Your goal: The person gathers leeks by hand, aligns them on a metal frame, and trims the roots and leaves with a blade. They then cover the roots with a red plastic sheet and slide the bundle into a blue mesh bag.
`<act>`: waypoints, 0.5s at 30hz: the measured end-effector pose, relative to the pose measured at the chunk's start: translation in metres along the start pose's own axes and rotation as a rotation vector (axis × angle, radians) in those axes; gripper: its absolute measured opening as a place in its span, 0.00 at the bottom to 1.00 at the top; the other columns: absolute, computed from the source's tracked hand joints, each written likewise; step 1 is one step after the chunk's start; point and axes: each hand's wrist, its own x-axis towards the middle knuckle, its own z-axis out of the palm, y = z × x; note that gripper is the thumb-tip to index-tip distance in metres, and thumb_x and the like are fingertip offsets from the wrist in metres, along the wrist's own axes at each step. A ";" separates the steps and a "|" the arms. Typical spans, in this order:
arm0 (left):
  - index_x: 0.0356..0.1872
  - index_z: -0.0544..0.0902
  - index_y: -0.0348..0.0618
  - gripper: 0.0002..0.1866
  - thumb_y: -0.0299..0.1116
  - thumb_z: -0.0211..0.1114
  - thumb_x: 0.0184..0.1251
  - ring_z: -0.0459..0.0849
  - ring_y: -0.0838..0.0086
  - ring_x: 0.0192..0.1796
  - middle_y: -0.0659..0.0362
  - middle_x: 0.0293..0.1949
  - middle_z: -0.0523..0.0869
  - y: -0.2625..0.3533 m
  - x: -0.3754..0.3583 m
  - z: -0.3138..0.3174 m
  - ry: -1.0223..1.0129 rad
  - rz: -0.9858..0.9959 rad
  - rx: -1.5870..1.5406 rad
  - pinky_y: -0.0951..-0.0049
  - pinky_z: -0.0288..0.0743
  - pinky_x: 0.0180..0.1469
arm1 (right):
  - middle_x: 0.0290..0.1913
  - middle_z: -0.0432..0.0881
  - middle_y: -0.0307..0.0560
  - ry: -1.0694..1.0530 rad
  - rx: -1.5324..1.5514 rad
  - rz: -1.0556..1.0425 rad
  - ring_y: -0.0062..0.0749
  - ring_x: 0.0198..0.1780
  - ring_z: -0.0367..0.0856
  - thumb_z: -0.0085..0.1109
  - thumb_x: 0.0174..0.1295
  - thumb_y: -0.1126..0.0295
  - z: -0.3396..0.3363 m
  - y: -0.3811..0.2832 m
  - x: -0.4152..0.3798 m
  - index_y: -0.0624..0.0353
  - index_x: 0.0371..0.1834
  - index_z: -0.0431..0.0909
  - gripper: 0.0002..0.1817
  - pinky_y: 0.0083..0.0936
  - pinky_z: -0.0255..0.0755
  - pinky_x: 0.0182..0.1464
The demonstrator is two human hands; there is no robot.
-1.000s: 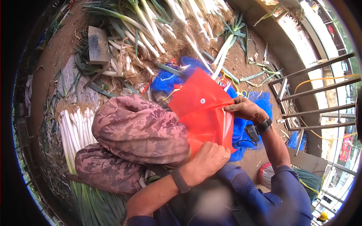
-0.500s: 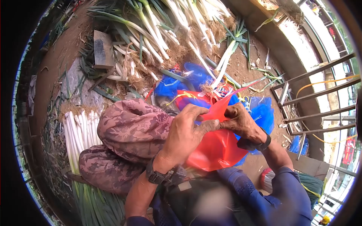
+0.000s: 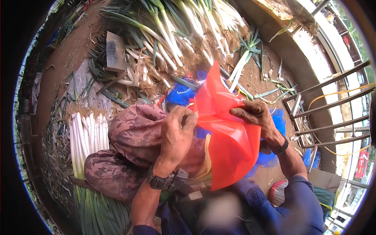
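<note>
A thin red plastic bag (image 3: 235, 156) is spread between my two hands, over my lap, one corner pointing up and away from me. My left hand (image 3: 178, 131) pinches its left edge between thumb and forefinger. On the far side, my right hand (image 3: 256, 119) has its thumb on top of the plastic and the other fingers behind it, mostly hidden. A yellowish strip (image 3: 206, 156) shows beside the bag's left edge. Blue netting (image 3: 180, 94) lies on the ground behind the bag, partly covered by it.
Loose leeks (image 3: 172, 35) with roots are heaped ahead. To the left lies a neat row of leeks (image 3: 88, 133), next to my camouflage-covered knees (image 3: 133, 137). A small board (image 3: 115, 51) stands by the heap. A metal rack (image 3: 333, 109) and low wall are at right.
My hands have moved apart, the left one leftward and the right one slightly right. The red bag has been stretched out wider between them and its corner has risen.
</note>
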 end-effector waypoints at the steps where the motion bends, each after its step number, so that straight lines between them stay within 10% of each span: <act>1: 0.36 0.81 0.34 0.10 0.31 0.66 0.74 0.70 0.85 0.31 0.65 0.28 0.78 0.000 0.001 -0.005 0.004 0.007 0.000 0.78 0.70 0.36 | 0.33 0.86 0.34 0.042 -0.092 -0.097 0.13 0.36 0.79 0.68 0.70 0.67 -0.007 0.002 0.004 0.66 0.49 0.88 0.13 0.19 0.77 0.39; 5: 0.36 0.81 0.33 0.08 0.28 0.66 0.72 0.75 0.77 0.29 0.58 0.27 0.79 0.000 0.008 -0.024 0.110 0.058 0.247 0.71 0.72 0.34 | 0.31 0.83 0.32 0.162 -0.412 -0.225 0.11 0.34 0.74 0.69 0.69 0.64 -0.029 -0.023 0.009 0.65 0.47 0.88 0.14 0.20 0.70 0.34; 7: 0.33 0.79 0.34 0.06 0.26 0.65 0.68 0.82 0.52 0.33 0.49 0.31 0.81 -0.008 0.011 -0.029 0.180 0.081 0.383 0.56 0.73 0.35 | 0.31 0.85 0.32 0.230 -0.489 -0.265 0.11 0.35 0.75 0.69 0.69 0.64 -0.036 -0.040 0.009 0.65 0.48 0.88 0.14 0.19 0.71 0.35; 15: 0.39 0.81 0.35 0.05 0.24 0.67 0.65 0.85 0.49 0.37 0.45 0.40 0.84 -0.005 0.016 -0.044 0.128 0.099 0.805 0.56 0.77 0.39 | 0.34 0.89 0.43 0.255 -0.582 -0.437 0.16 0.34 0.82 0.67 0.68 0.70 -0.023 -0.077 0.015 0.64 0.51 0.87 0.12 0.20 0.77 0.35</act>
